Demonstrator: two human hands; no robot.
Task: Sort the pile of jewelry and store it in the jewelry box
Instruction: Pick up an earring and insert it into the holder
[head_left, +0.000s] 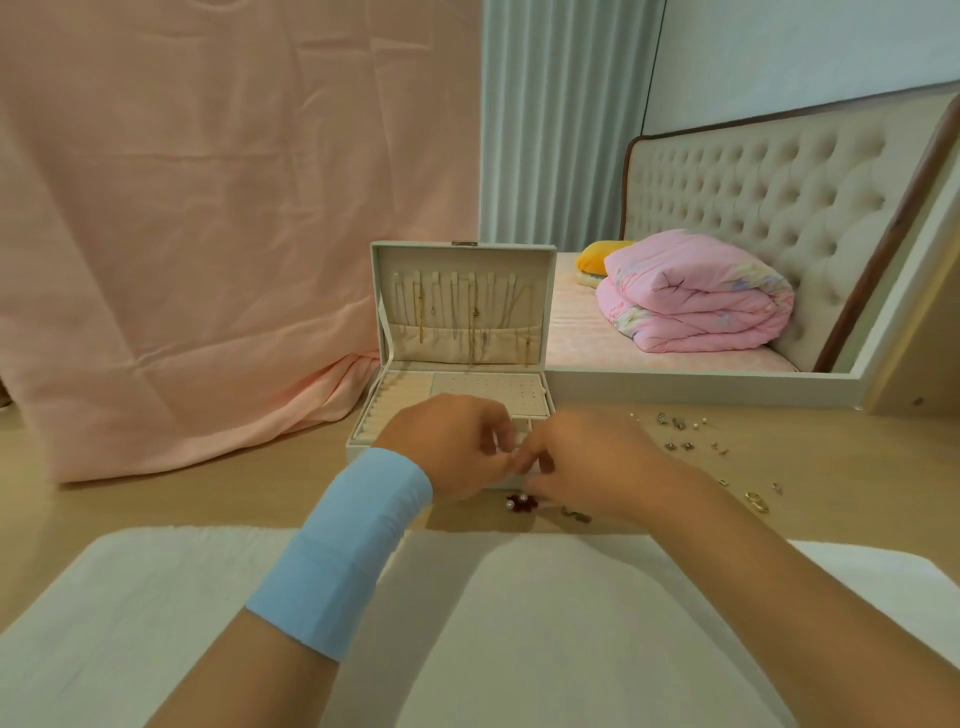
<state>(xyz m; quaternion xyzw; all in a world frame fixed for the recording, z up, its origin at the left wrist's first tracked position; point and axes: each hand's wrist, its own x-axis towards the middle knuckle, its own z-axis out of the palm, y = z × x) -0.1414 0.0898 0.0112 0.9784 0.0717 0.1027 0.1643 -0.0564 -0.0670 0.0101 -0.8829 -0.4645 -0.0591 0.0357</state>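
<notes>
Before the open jewelry box (462, 258), left hand (457, 448) and right hand (589, 460) meet, fingers curled; any grip is too blurred to tell. Loose jewelry (680, 445) lies scattered on the table (208, 499) beside it

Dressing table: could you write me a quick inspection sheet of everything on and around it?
Surface: pale wooden tabletop; white cloth at the near edge.
Job's things: open cream jewelry box, chain necklaces hanging in its lid; loose earrings and rings scattered to its right; red-and-pearl piece before it.
Clutter: nothing seen.
Grips: left hand, with light blue wristband, and right hand meet fingertips at the box front; held item, if any, hidden.
Cables: nothing seen.
Surroundings: pink fabric drape, folded pink quilt, tufted beige headboard.
</notes>
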